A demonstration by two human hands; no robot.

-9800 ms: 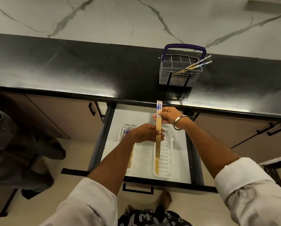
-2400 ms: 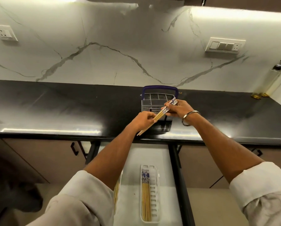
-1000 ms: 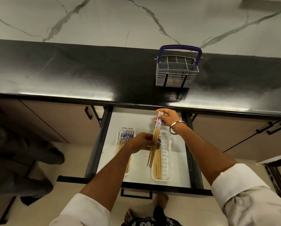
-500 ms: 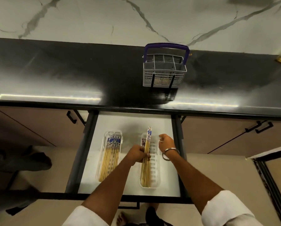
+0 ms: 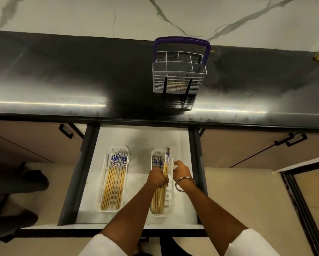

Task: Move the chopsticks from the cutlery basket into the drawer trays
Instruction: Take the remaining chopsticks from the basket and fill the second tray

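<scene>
2 trays [image 5: 125,151] in drawer, 1 basket [image 5: 179,81], 2 hands [image 5: 181,171]; chopsticks too packed to count.

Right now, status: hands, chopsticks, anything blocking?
Left hand shut on chopstick bundle, lowering into right tray. Right hand open beside it, empty. Left tray full. Nothing blocking.

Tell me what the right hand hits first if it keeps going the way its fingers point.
Probably the right tray's rim: the right hand points left toward it, with the held chopsticks just beyond. Depth is unclear.
</scene>
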